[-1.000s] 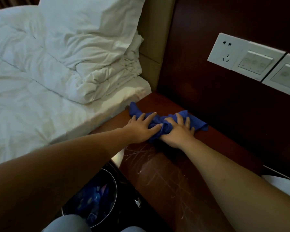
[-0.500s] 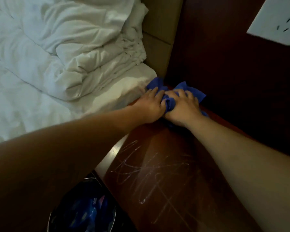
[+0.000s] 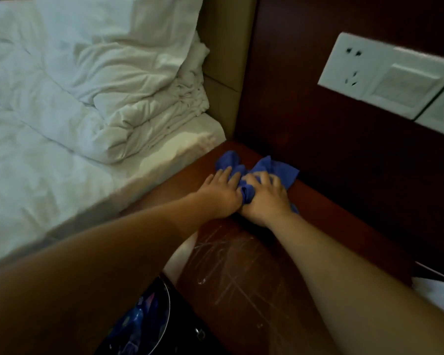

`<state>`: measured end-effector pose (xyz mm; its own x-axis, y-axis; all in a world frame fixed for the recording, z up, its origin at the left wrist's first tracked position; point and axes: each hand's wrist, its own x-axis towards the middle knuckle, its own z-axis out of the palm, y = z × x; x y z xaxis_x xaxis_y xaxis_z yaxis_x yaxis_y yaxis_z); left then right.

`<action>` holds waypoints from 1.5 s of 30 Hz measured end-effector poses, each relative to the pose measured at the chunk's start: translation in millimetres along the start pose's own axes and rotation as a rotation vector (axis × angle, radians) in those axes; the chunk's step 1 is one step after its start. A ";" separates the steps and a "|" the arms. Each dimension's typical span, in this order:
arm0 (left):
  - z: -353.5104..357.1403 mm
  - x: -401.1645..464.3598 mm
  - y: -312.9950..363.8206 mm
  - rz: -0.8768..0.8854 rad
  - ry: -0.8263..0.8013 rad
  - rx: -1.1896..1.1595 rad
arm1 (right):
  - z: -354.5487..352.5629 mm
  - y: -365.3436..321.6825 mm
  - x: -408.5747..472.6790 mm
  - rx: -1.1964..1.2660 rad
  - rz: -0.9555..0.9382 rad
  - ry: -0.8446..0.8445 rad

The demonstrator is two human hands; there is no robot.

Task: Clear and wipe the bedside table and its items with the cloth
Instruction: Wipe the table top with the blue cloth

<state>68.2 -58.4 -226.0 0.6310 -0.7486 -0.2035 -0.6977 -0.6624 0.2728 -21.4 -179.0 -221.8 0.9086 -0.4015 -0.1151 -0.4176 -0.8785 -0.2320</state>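
Left hand (image 3: 222, 192) flat, fingers straight, pressed on blue cloth (image 3: 277, 169); right hand (image 3: 263, 198) beside it, touching, fingers curled into the bunched fabric, gripping; cloth on bedside table (image 3: 241, 272), at the far corner beside the white bed (image 3: 62, 155), under the wall socket plate (image 3: 385, 75); pale scratches across tabletop nearer than cloth; dark bin (image 3: 144, 321) below table's near-left edge.

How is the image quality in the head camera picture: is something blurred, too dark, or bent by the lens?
Head view: wide-angle bending curves the headboard's edges; the socket panel at the right edge looks smeared; the white bedding is bright while the bedside table is dim, its scratches catching light; the left hand and right hand on the blue cloth are fairly sharp.
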 end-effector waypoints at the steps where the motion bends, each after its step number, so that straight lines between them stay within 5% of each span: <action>1: 4.9 -15.5 6.4 0.003 -0.012 0.007 | 1.7 2.0 -16.9 -0.003 0.005 -0.012; 10: 15.3 -53.8 28.7 0.008 -0.125 -0.034 | 4.0 6.6 -70.0 -0.005 0.026 -0.001; 22: -13.0 72.9 -23.0 0.049 0.101 0.052 | -3.8 5.0 74.6 0.029 0.066 0.117; 28: -17.0 107.5 -30.8 -0.046 0.018 -0.061 | -3.8 6.0 100.8 0.050 0.063 0.127; 36: 14.8 10.3 18.0 -0.078 0.108 0.028 | 12.3 12.7 -3.0 0.083 0.074 0.153; 45: 40.5 -91.0 104.4 0.052 -0.198 0.070 | 8.4 50.3 -161.5 0.077 0.175 0.091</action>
<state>-75.8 -60.7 -217.1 0.5192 -0.7685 -0.3738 -0.7541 -0.6178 0.2228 -189.2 -156.2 -222.9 0.8179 -0.5707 -0.0731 -0.5649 -0.7726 -0.2897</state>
